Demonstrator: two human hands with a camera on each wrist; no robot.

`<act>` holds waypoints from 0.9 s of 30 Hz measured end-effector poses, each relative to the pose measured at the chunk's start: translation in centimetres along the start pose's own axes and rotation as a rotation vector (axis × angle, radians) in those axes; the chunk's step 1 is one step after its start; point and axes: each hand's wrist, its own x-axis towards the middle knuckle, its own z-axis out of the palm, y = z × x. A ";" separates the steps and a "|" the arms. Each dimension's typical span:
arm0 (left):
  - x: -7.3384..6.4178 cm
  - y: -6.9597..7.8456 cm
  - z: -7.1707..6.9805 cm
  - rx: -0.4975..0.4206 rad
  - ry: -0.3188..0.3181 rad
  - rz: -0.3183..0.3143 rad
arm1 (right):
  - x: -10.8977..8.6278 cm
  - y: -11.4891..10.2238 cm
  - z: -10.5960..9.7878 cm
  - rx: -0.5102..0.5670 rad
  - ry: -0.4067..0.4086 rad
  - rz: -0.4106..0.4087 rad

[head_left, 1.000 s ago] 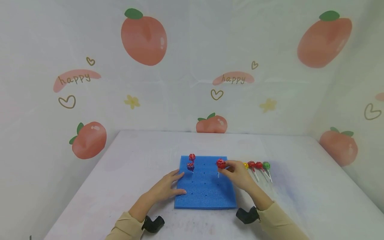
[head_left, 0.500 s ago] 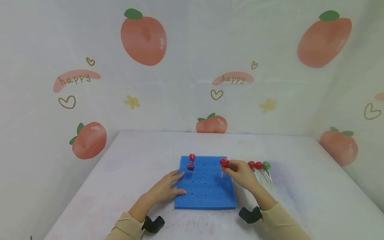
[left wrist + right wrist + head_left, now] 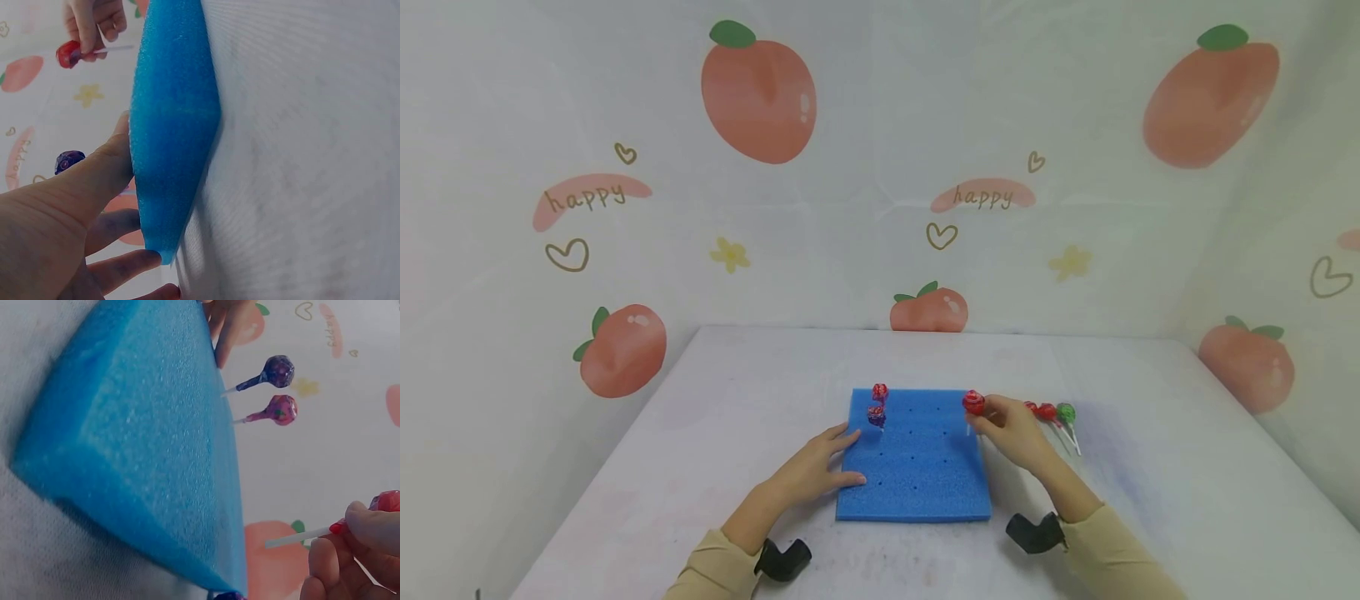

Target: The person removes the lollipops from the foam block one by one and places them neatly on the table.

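My right hand point(image 3: 1018, 433) pinches a red lollipop point(image 3: 973, 402) just below its wrapped head. Its white stick point(image 3: 297, 538) points down, free of the foam, over the back right part of a blue foam board point(image 3: 925, 492) dotted with small holes. With fingers spread, my left hand point(image 3: 812, 468) rests on the board's left edge; the thumb lies on top, and in the left wrist view fingers touch the side. Two lollipops stand upright in the back left of the foam: a red one point(image 3: 880, 392) and, nearer, a purple-and-red one point(image 3: 877, 416).
On the white table right of the board lie a red lollipop point(image 3: 1047, 412) and a green one point(image 3: 1066, 413), plus another red head partly hidden by my right hand. A white curtain printed with peaches point(image 3: 760, 100) hangs behind.
My right hand has moved right with the red lollipop, from over the board toward its right edge. It now covers more of the lollipops on the table. My left hand stays put.
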 end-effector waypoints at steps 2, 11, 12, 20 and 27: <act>0.0 0.0 0.0 -0.001 -0.001 0.000 | 0.0 0.2 -0.1 -0.004 0.002 0.001; -0.1 0.0 0.0 0.001 -0.001 0.003 | 0.0 0.6 -1.0 -0.024 0.023 0.031; -0.1 0.0 0.0 0.000 -0.001 0.005 | 0.1 0.7 -1.2 -0.023 0.024 0.025; 0.1 -0.2 0.0 0.009 -0.002 0.015 | 0.0 1.2 -2.0 -0.019 0.049 0.005; 0.1 -0.3 0.1 0.008 0.000 0.012 | -0.1 1.5 -2.4 -0.011 0.072 0.022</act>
